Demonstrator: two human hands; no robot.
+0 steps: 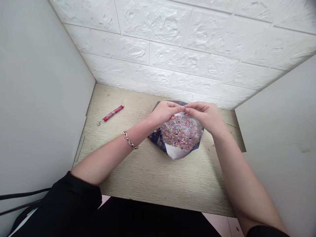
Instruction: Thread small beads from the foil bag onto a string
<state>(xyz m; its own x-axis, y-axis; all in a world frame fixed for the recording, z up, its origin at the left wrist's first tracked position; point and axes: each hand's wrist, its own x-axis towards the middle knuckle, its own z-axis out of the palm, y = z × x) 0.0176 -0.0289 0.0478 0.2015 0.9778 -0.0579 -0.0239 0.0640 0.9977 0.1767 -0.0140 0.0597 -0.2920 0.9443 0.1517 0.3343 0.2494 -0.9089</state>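
Observation:
My left hand (pixel 166 114) and my right hand (pixel 206 116) meet fingertip to fingertip over a heap of small beads (pixel 181 132). Both are closed in a pinch. Whatever sits between the fingertips is too small to make out. Pink, white, clear and yellowish beads fill a dark blue patterned wrapping with a silvery inside (pixel 174 153), spread like a shallow dish on the table. Part of its far side is hidden behind my hands.
A slim red packet or tube (pixel 113 113) lies on the wooden table (pixel 148 177) at the left. Tiny shiny pieces (pixel 99 123) rest beside it. A white brick-pattern wall (pixel 158 59) stands behind, with pale panels on both sides.

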